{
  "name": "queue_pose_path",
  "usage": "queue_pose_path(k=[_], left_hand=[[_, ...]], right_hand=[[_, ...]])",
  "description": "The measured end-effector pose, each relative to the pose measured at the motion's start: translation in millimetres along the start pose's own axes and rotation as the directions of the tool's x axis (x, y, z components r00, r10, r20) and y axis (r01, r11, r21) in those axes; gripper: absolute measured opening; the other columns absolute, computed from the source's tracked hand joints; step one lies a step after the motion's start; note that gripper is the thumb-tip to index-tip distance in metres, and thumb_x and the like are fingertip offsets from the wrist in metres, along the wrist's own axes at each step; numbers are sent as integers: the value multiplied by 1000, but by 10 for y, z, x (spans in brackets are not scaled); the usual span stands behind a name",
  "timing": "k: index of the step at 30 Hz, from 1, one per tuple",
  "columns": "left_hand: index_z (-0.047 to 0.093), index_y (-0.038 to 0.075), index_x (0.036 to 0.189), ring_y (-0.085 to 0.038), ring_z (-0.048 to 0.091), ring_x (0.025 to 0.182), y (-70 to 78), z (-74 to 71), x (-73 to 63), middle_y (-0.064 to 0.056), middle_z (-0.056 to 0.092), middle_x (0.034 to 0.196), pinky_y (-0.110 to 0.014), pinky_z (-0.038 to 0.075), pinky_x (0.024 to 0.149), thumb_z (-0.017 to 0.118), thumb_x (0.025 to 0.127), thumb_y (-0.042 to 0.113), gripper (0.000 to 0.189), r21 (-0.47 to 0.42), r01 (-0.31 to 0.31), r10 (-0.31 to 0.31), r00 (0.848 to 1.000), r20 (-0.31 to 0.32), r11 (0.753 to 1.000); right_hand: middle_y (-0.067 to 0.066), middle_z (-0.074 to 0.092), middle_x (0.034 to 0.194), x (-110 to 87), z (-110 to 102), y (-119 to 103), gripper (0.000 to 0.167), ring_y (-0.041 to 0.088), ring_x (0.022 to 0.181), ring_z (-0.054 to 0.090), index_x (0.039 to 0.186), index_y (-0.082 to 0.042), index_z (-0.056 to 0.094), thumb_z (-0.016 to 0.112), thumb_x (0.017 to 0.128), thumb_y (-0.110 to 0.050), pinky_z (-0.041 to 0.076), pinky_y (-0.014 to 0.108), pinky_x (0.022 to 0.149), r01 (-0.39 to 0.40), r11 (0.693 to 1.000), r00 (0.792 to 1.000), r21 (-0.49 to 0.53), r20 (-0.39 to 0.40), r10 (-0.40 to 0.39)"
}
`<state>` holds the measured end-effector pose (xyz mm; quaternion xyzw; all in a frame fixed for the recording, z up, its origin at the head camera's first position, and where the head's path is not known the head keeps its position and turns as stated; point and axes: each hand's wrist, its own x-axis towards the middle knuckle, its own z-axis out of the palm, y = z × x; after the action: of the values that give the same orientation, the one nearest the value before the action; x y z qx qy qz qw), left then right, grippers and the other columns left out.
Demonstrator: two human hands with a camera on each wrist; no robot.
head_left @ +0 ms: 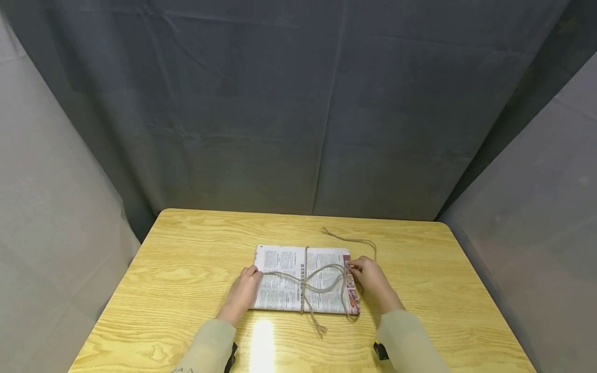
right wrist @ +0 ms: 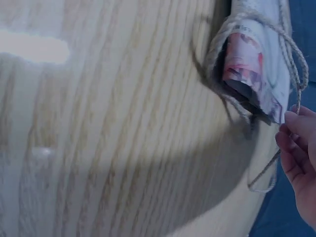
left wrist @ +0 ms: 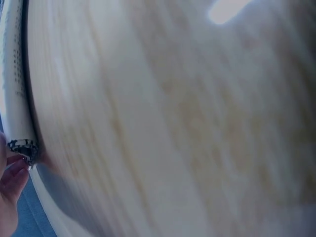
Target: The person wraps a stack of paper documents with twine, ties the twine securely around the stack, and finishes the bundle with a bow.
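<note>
My left hand [head_left: 243, 291] grips the left edge of a flat, rectangular bundle of folded newspaper [head_left: 285, 289], white with dark print and a colourful strip along its right side. The bundle lies on a pale yellow wood-grain table [head_left: 186, 269], in the near half and around the middle from left to right. My fingers are curled at that edge; the left wrist view shows them close against a folded corner of the paper.

My right hand [head_left: 373, 280] is at the bundle's right edge, thumb and forefinger pinching a beige, twisted-fibre twine [head_left: 303, 283]. One strand runs from far to near over the middle of the newspaper, and another comes in from the left edge to meet it there. To the right of the crossing, the twine curves in a loose loop toward my right fingers. One frayed end lies on the wood just beyond the near edge; the other stretches out past my right hand, over the far side. More twine hangs round the bundle's near right corner.

Pale grey-green sleeves [head_left: 410, 339] cover both my forearms. A dark grey cloth [head_left: 256, 129] hangs behind the table, with light grey cloth panels [head_left: 51, 181] at left and right.
</note>
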<state>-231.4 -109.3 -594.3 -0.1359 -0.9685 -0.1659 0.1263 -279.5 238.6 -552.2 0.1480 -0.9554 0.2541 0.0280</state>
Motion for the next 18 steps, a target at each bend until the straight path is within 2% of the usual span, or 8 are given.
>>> queue_pose_path(k=[4, 8, 13, 14, 16, 18], left_hand=[[66, 1, 101, -18, 52, 87, 19, 1, -1, -6, 55, 95, -28, 50, 78, 60, 85, -2, 17, 20, 4, -4, 1000, -5, 1000], [66, -1, 100, -18, 51, 88, 84, -14, 11, -7, 55, 94, -27, 49, 78, 61, 85, -2, 16, 38, 29, -29, 1000, -2, 999], [62, -3, 104, -22, 53, 93, 290, -37, 29, -11, 56, 99, -30, 49, 83, 60, 83, -3, 21, -18, 69, -70, 997, -46, 997], [62, -3, 105, -22, 54, 95, 347, -29, 30, -10, 56, 99, -30, 49, 84, 61, 83, -1, 22, -36, 57, -59, 996, -63, 998], [62, -1, 104, -22, 54, 96, 482, -18, 28, -9, 57, 100, -31, 49, 86, 62, 83, 2, 21, -89, -10, 2, 996, -90, 996], [62, 2, 105, -19, 55, 96, 622, 0, 17, -6, 59, 101, -31, 48, 87, 63, 84, 7, 22, -125, -130, 120, 989, -83, 984]], right_hand=[[9, 58, 79, 52, 92, 62, 18, 20, 69, 55, 99, 0, 70, 64, 82, 0, 50, 35, 63, 17, 999, 1000, -41, 18, -16], [8, 56, 80, 61, 154, 111, 19, 19, 70, 54, 99, -1, 70, 65, 81, 1, 49, 33, 62, -8, 998, 999, -62, 53, 11], [9, 56, 83, 69, 190, 132, 19, 20, 72, 55, 99, -1, 70, 65, 81, 2, 50, 33, 64, -17, 997, 998, -70, 61, 21], [9, 56, 83, 72, 193, 133, 19, 20, 73, 55, 99, -1, 70, 64, 81, 2, 50, 34, 64, -17, 998, 998, -67, 63, 21], [9, 56, 82, 72, 192, 133, 20, 20, 73, 55, 100, -1, 70, 64, 81, 2, 49, 34, 64, -14, 998, 998, -67, 66, 19], [9, 56, 82, 72, 188, 132, 20, 20, 73, 55, 100, 0, 70, 64, 81, 3, 50, 34, 65, -17, 998, 998, -63, 65, 21]])
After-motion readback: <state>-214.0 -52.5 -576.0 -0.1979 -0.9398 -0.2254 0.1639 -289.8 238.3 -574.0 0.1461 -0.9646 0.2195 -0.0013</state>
